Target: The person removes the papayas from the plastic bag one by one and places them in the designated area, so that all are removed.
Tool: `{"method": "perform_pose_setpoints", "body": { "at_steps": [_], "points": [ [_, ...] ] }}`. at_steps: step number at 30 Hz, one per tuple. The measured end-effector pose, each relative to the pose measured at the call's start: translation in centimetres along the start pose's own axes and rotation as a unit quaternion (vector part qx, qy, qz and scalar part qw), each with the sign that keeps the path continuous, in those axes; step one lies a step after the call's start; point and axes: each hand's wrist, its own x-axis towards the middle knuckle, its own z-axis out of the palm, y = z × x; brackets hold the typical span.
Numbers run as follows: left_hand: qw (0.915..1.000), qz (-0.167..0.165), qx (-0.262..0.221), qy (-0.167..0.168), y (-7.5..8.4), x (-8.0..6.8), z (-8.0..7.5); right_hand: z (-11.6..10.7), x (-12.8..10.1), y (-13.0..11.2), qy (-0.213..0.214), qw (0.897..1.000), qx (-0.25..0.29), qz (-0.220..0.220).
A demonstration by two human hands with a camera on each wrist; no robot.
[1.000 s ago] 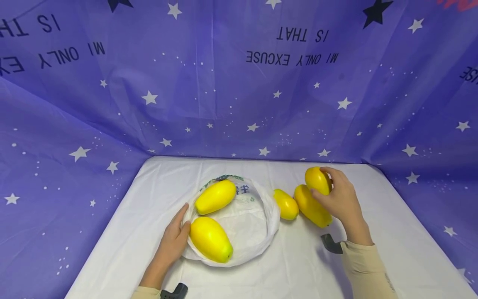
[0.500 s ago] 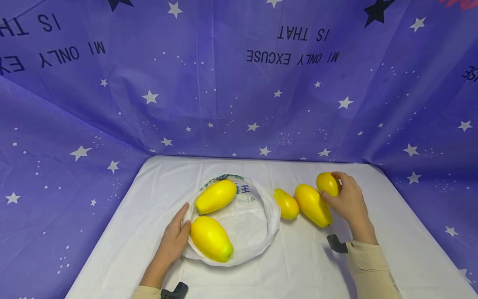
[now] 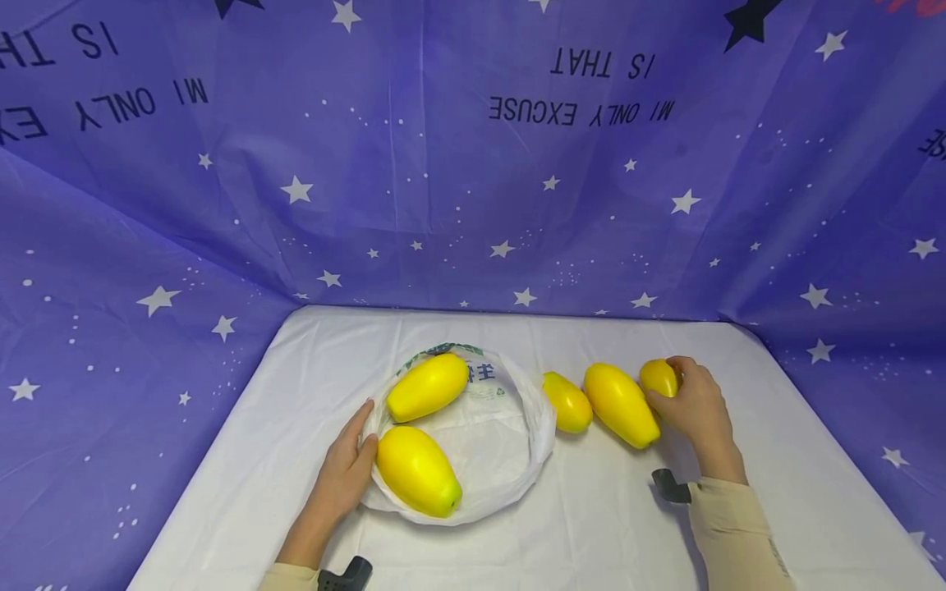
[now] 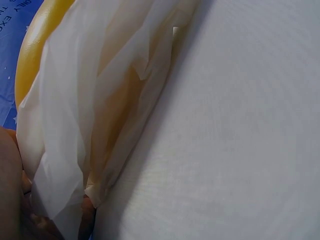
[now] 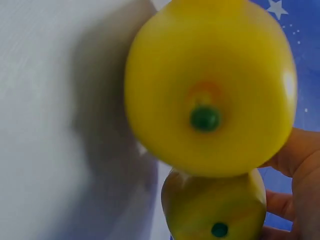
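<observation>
My left hand (image 3: 342,472) holds the left rim of a white plastic bag (image 3: 535,460). Its thumb and fingers lie on either side of the film in the left wrist view. Inside the open bag lie two yellow papayas, one at the back (image 3: 427,387) and a larger one in front (image 3: 419,472). At the right, my right hand (image 3: 698,410) grips a small papaya (image 3: 658,379) low over the table, between thumb and fingers. The right wrist view shows this held papaya (image 5: 215,205) beyond a nearer papaya (image 5: 210,60) with a green tip.
Another papaya (image 3: 621,406) lies between my right hand and the bag. Beside the bag's right rim rests one more papaya (image 3: 569,404), partly hidden by the film. A white cloth covers the table (image 3: 591,517); a purple star-printed curtain (image 3: 473,205) surrounds its back and sides.
My right hand has carried its papaya rightward and down, from over the neighbouring papaya to that one's right side. The left hand and bag have stayed in place.
</observation>
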Motion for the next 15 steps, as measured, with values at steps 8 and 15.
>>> {"method": "perform_pose_setpoints", "body": {
  "at_steps": [8, 15],
  "points": [
    [1.0, 0.002, 0.001, 0.0, 0.1, 0.1, 0.0, 0.6, 0.1, 1.6, -0.014, 1.0, 0.005, 0.021],
    [1.0, 0.006, 0.006, 0.002, -0.1, 0.0, 0.0, 0.6, 0.0, 1.6, -0.019, 0.999, 0.014, 0.027]
  ]
}}
